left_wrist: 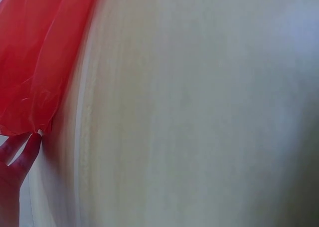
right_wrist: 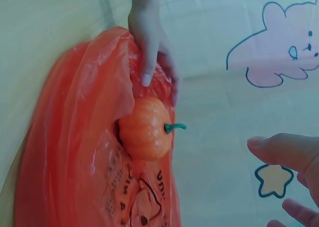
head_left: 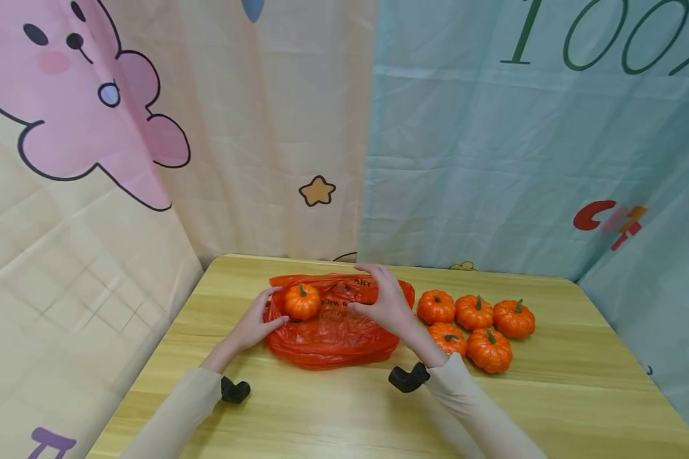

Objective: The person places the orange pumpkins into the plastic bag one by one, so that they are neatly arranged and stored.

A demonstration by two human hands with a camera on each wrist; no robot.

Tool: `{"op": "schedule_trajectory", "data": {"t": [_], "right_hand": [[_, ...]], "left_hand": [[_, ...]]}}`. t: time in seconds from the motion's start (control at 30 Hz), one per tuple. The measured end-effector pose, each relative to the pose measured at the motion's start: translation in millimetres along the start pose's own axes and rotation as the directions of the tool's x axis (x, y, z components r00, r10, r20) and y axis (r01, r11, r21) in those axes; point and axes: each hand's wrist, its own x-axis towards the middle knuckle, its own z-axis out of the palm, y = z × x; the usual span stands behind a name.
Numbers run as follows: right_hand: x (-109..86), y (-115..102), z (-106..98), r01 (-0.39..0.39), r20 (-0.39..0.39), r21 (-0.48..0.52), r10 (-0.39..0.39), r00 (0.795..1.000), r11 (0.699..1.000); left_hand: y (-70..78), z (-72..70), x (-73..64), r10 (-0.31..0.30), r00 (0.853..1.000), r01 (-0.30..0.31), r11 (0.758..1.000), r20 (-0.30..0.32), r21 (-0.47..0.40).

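Note:
A red plastic bag (head_left: pixel 335 344) with dark print lies on the table with its mouth spread. A small orange toy pumpkin (head_left: pixel 302 302) with a green stem sits in the mouth, toward the left end. My left hand (head_left: pixel 255 324) is at that end, thumb and fingers spread and touching the bag beside the pumpkin. In the right wrist view, the left thumb points down toward the pumpkin (right_wrist: pixel 145 129). My right hand (head_left: pixel 389 306) hovers over the bag's right part, thumb and fingers apart, holding nothing. The left wrist view catches fingertips against the bag (left_wrist: pixel 42 52).
Several more orange pumpkins (head_left: pixel 490 350) stand grouped on the wooden table (head_left: pixel 574 382), just right of the bag. Printed curtains (head_left: pixel 465 159) hang behind the table and along both sides. Each wrist wears a black device (head_left: pixel 409 377).

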Motion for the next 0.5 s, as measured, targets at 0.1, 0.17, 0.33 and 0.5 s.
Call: {"op": "schedule_trajectory", "data": {"t": [0.1, 0.17, 0.33, 0.5], "right_hand": [[-6.1, 5, -12, 0.006, -0.032, -0.01, -0.006, 0.999, 1.0], [-9.9, 10, -19, 0.013, -0.051, -0.017, -0.014, 0.999, 1.0], [-19.6, 21, -39, -0.008, -0.083, -0.022, 0.006, 0.997, 1.0], [-33.3, 32, -61, -0.021, -0.123, -0.044, 0.016, 0.992, 0.999]], "left_hand": [[-0.2, -0.5, -0.3, -0.008, 1.0, 0.008, 1.0, -0.001, 0.005], [-0.8, -0.7, -0.3, -0.009, 1.0, 0.009, 1.0, -0.001, 0.011], [-2.3, -0.3, -0.4, -0.01, 1.0, 0.01, 1.0, -0.005, 0.007], [-1.2, -0.2, -0.4, -0.003, 1.0, 0.003, 1.0, -0.003, 0.016]]}}
